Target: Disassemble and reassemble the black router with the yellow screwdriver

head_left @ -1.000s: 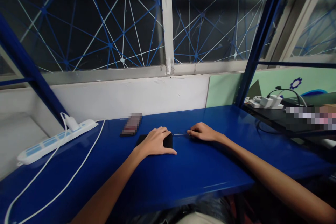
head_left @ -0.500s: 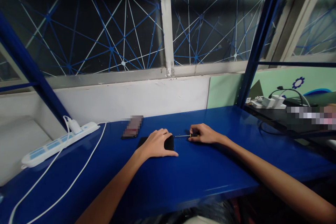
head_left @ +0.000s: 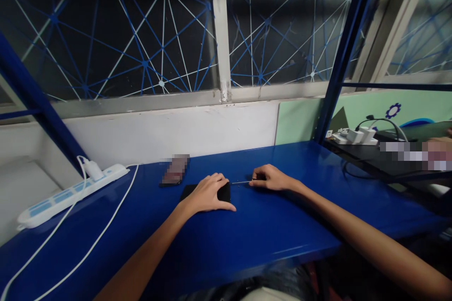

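A flat black rectangular device [head_left: 223, 193] lies on the blue table [head_left: 268, 235]. My left hand [head_left: 208, 193] grips it from above, fingers over its far edge and thumb along the near side. What kind of device it is, I cannot make out. In my right hand [head_left: 268, 177] is a screwdriver [head_left: 242, 182], its handle mostly hidden by my closed fingers. The thin shaft points left, with the tip at the device's right edge; whether it touches is too small to tell. Tiny specks, perhaps screws [head_left: 238, 186], lie just below the shaft.
A phone [head_left: 175, 169], partly blurred, lies behind my left hand. On the left stand a white power strip [head_left: 70, 193] and its looping white cable [head_left: 116, 218]. Blue frame posts [head_left: 326, 103] rise at both sides. Another person's hand [head_left: 439, 146] shows at the far right.
My right fingers have shifted around the screwdriver, covering the black and yellow handle seen before. My left hand stays on the device. The whole view has moved slightly.
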Demonstrator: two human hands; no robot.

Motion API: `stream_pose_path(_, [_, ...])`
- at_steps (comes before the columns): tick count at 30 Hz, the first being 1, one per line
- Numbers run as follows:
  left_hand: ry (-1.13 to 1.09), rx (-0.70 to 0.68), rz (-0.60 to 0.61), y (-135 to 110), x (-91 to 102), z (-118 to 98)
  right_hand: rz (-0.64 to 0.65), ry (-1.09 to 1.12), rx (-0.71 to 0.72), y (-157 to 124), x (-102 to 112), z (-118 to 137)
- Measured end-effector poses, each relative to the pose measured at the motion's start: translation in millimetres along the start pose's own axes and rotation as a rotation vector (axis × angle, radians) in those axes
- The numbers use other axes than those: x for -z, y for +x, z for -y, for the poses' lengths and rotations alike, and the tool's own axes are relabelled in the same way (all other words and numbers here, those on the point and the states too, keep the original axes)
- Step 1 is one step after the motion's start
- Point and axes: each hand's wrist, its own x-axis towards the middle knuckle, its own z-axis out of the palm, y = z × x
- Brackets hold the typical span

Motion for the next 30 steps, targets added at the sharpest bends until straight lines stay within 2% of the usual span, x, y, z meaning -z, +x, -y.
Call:
stream_pose_path(12, [-0.014, 0.042, 0.015, 1, 3.2, -2, -0.069, -0.234, 0.013, -4, 0, 7])
stream_pose_path(17, [-0.004, 0.048, 0.019, 1, 5.1, -4, -0.077, -0.24, 0.036, -5, 1, 11])
stream_pose_path(25, [-0.009, 0.056, 0.035, 1, 6.7, -5, -0.023, -0.248, 0.102, -4, 6, 4])
stream_pose_path(30, [-0.01, 0.06, 0.04, 1, 7.0, -5, -0.036, -0.231, 0.065, -3, 3, 1])
